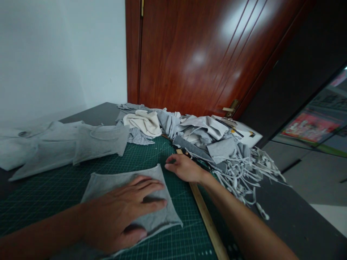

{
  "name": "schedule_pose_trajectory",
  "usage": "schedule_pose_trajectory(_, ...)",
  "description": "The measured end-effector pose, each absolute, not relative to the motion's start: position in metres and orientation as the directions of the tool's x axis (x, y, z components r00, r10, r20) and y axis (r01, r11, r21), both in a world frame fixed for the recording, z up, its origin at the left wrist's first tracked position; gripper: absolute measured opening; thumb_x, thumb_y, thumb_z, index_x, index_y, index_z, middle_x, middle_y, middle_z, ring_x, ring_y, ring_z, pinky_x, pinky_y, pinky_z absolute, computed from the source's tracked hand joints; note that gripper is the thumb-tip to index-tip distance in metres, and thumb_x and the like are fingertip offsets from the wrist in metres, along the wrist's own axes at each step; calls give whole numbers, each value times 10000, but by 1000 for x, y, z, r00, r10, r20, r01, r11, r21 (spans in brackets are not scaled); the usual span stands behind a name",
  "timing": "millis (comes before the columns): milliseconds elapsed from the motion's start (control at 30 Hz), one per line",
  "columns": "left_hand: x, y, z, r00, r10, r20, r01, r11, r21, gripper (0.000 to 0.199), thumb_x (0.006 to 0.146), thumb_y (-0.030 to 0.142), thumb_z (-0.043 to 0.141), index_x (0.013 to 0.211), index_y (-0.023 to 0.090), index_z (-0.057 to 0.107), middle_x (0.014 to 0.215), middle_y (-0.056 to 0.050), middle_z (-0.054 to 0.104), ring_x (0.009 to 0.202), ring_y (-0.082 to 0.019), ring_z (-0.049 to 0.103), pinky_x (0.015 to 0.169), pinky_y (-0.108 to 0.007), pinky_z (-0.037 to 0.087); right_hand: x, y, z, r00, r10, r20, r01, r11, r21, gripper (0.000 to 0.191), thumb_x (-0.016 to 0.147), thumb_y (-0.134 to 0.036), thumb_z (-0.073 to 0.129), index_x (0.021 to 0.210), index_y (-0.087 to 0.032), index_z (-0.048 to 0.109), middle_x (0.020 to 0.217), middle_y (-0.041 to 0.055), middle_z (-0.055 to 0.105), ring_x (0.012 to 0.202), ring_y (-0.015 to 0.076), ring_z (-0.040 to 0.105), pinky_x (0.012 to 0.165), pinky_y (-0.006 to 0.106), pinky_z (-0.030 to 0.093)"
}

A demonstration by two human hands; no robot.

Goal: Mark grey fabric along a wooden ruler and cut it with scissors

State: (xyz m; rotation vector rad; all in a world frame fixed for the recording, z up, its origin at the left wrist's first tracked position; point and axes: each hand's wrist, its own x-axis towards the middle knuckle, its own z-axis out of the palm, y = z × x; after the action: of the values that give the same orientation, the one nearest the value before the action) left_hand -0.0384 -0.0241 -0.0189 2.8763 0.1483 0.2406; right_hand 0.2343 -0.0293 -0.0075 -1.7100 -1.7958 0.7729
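Nearest the camera, reaching in from the left edge with a bare left forearm (46,225). Showing past it pale grey cloth pieces (62,148), overlapped along the left of a green cutting mat (146,153). Further right, resting the left hand (127,206) palm-down, fingers spread and gripping nothing, on a squarish grey cloth panel (112,182) lying flat on the mat. Likely light, soft and limp, hardly slippery or fragile, yet easily rumpled; probably firmest along the raised edges. Best pinched at two neighbouring corners, or steadied under an open palm. Next, curling the right hand (187,168) just beside the far right corner, apparently apart from the cloth and empty; cannot tell thumb and fingertips touching from barely parted. Note a slanting wooden ruler (202,207), partly hidden behind that hand. Ending at right with heaped grey offcuts (222,148) and tangled cloth strips (241,177).
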Motion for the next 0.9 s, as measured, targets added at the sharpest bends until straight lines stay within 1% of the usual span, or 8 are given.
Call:
schedule_pose_trajectory(100, -39, -23, -16, 979, 98, 179, 46, -960, 275, 826, 775, 265, 815, 1559, 395, 591, 1651, -74, 568, 1492, -434, 534, 1283, -593, 390, 220, -14, -12, -76, 996, -41, 680, 22, -733, 395, 761, -336, 989, 1059, -174, 788, 628, -71, 573, 607, 145, 513, 597, 273, 354)
schedule_pose_trajectory(267, -39, -25, -16, 976, 81, 200, 23, -961, 274, 807, 767, 260, 794, 1541, 388, 605, 1641, -74, 581, 1469, -427, 562, 1283, -600, 380, 209, -5, -11, -114, 990, -85, 635, 6, -772, 341, 652, -340, 1042, 720, -178, 751, 587, -70, 576, 600, 124, 504, 580, 266, 334)
schedule_pose_trajectory(333, -39, -26, -15, 977, 80, 197, 24, -962, 272, 795, 760, 274, 792, 1529, 372, 616, 1633, -85, 587, 1462, -425, 569, 1276, -596, 390, 208, -7, -11, -115, 989, -93, 600, -5, -800, 356, 656, -345, 1034, 663, -176, 721, 600, -59, 601, 602, 122, 505, 578, 266, 345)
schedule_pose_trajectory(467, -39, -27, -12, 982, 69, 173, 23, -966, 257, 779, 743, 239, 763, 1507, 325, 641, 1615, -119, 602, 1473, -418, 564, 1277, -589, 393, 207, -12, -15, -63, 996, -67, 495, -27, -869, 400, 718, -416, 989, 694, -184, 664, 647, -62, 592, 614, 110, 487, 567, 246, 351)
schedule_pose_trajectory(600, -39, -28, -10, 979, 53, 195, -3, -962, 274, 788, 734, 239, 744, 1510, 321, 639, 1645, -109, 578, 1464, -424, 579, 1290, -583, 377, 208, -18, -20, -48, 992, -119, 370, -93, -924, 464, 784, -550, 911, 770, -218, 586, 576, -109, 479, 486, 85, 359, 457, 230, 261)
schedule_pose_trajectory(667, -40, -28, -10, 985, 47, 169, 1, -964, 265, 799, 731, 237, 735, 1519, 320, 629, 1647, -117, 575, 1473, -422, 574, 1294, -591, 366, 210, -21, -20, -66, 984, -165, 321, -136, -937, 503, 735, -578, 931, 818, -227, 580, 573, -122, 478, 448, 76, 312, 413, 225, 213)
schedule_pose_trajectory(800, -41, -28, -9, 988, 50, 148, 7, -961, 275, 860, 706, 224, 734, 1548, 332, 601, 1668, -106, 554, 1495, -417, 554, 1309, -576, 350, 218, -29, -16, -146, 958, -248, 285, -199, -938, 569, 558, -535, 1020, 859, -189, 684, 676, -75, 620, 452, 59, 330, 382, 227, 179)
schedule_pose_trajectory(900, -42, -26, -6, 988, 36, 150, -8, -960, 279, 873, 690, 227, 750, 1545, 331, 608, 1663, -102, 561, 1490, -418, 559, 1312, -561, 351, 223, -32, -15, -155, 952, -266, 296, -212, -931, 499, 570, -528, 1021, 779, -166, 749, 610, -77, 592, 452, 57, 295, 399, 239, 156)
